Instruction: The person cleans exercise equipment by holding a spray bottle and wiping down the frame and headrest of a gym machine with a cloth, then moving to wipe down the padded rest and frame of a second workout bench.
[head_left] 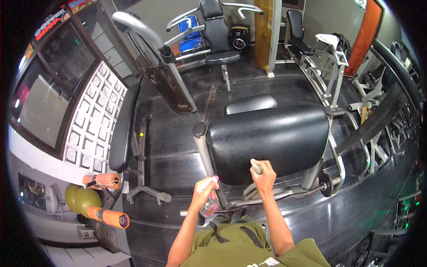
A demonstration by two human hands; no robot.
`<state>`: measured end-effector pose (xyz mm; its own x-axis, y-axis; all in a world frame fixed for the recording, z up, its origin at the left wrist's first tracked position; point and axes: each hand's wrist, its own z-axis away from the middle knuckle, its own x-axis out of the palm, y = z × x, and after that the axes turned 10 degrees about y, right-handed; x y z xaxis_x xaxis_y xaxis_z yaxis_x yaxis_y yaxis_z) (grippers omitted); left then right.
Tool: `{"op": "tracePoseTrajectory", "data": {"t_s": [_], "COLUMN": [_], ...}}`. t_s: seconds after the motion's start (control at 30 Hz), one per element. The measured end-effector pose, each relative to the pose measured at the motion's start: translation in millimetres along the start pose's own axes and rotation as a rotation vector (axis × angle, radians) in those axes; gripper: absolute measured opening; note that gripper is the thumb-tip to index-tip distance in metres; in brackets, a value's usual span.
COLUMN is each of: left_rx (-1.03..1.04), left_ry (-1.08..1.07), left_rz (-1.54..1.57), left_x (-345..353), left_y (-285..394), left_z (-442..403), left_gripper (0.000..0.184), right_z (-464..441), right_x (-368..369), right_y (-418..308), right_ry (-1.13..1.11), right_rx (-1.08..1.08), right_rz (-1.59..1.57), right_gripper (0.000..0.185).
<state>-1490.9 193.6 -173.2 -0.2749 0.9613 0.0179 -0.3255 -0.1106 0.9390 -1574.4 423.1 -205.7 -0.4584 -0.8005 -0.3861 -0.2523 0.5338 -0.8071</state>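
Note:
My left hand (pixel 203 194) is wrapped round a clear spray bottle (pixel 209 207) with a pink top, held upright beside the metal post of a bench. In my right hand (pixel 264 176) is a bunched light cloth (pixel 256 166), at the near edge of a wide black padded bench (pixel 271 138). Whether the cloth touches the pad I cannot tell. The pad's dark surface has a creased or marked patch toward its left side. A smaller black pad (pixel 251 104) sits just behind it.
A barbell with a small plate (pixel 327 184) lies low in front of the bench. On the left are a narrow black bench (pixel 124 129), orange foam rollers (pixel 114 218) and a green exercise ball (pixel 82 200). A seated machine (pixel 216 35) stands at the back; more machines line the right.

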Motion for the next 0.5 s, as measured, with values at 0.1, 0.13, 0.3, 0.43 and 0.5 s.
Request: {"op": "tracePoseTrajectory", "data": {"t_s": [0.1, 0.13, 0.3, 0.43, 0.5], "left_rx": [-0.017, -0.018, -0.043, -0.05, -0.048], "left_ry": [0.006, 0.01, 0.011, 0.033, 0.043], "left_rz": [-0.017, -0.019, 0.024, 0.055, 0.074], "left_x": [6, 9, 20, 24, 25], "left_y": [-2, -3, -22, -28, -31], "left_z": [13, 16, 29, 38, 43], "left_gripper": [0.034, 0.034, 0.035, 0.034, 0.033], "right_z": [16, 28, 56, 25, 20], "right_x": [10, 16, 14, -4, -5], "right_y": [-5, 0, 14, 15, 9], "right_ry": [-0.009, -0.053, -0.231, -0.075, -0.044], "right_rx": [0.009, 0.004, -0.049, -0.018, 0.016], "right_rz": [0.025, 0.007, 0.04, -0.041, -0.021], "right_gripper": [0.025, 0.027, 0.03, 0.027, 0.028]}}
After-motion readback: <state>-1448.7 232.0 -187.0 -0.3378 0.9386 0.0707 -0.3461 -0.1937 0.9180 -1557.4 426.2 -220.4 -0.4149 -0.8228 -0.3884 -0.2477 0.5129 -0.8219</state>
